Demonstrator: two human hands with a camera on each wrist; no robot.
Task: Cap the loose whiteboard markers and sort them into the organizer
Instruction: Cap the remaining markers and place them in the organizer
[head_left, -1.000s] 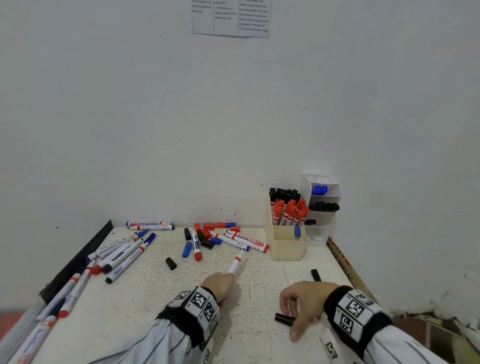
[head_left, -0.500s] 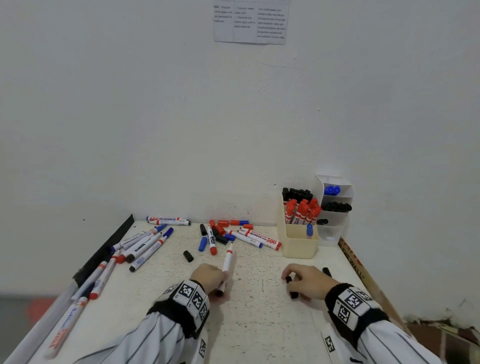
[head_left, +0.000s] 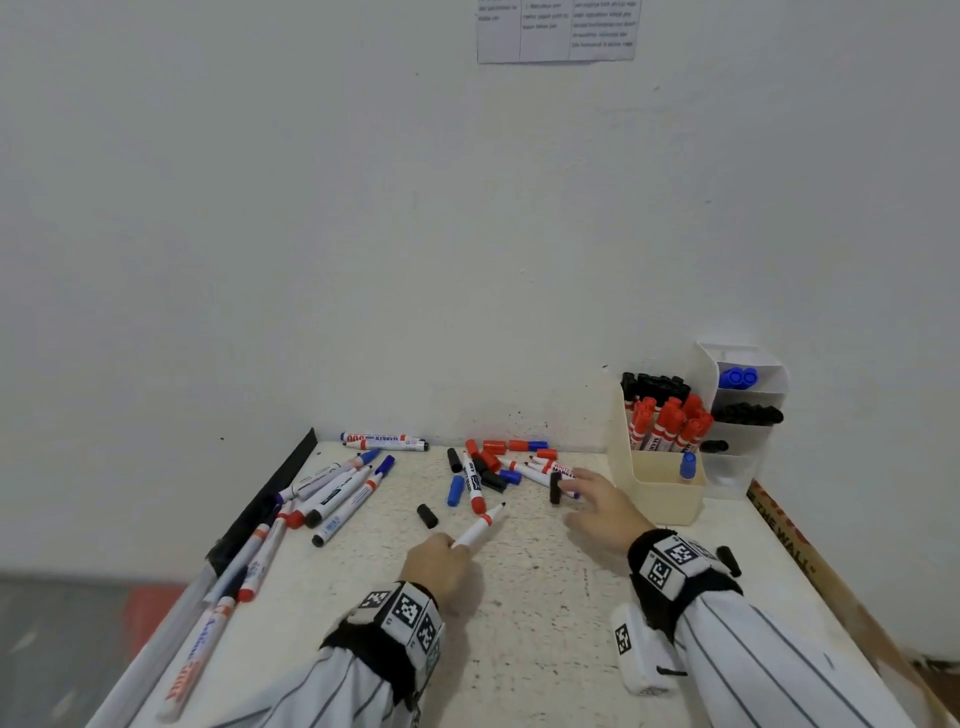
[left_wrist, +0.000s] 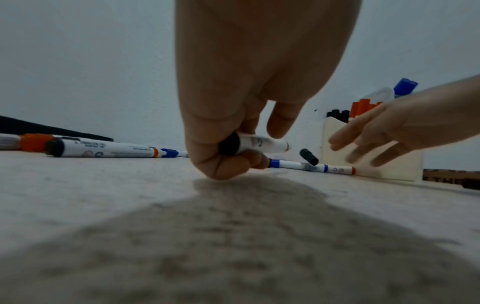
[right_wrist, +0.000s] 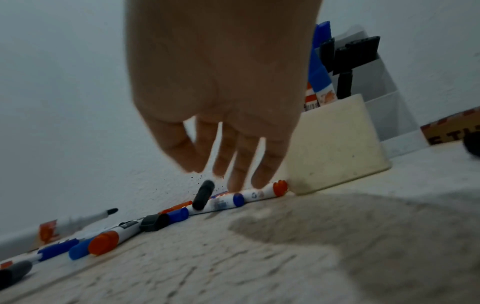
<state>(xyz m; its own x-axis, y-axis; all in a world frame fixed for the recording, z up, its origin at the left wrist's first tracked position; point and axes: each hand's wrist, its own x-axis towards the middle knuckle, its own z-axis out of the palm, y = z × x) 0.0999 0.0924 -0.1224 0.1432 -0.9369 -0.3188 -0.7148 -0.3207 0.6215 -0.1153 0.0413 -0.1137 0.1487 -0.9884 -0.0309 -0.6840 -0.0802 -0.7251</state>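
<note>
Left hand (head_left: 439, 564) grips an uncapped marker (head_left: 478, 529); right hand (head_left: 602, 506), fingers spread and seemingly empty (blurred), may knock the black cap (head_left: 555, 487) away.

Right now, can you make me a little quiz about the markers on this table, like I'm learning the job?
1. True or false: the marker in the left hand has no cap.
2. What colour are the marker ends in the top shelf of the white organizer? A red, B blue, C black.
3. Which hand holds nothing?

Key: 1 true. 2 B. 3 the right hand, fingers spread.
</note>
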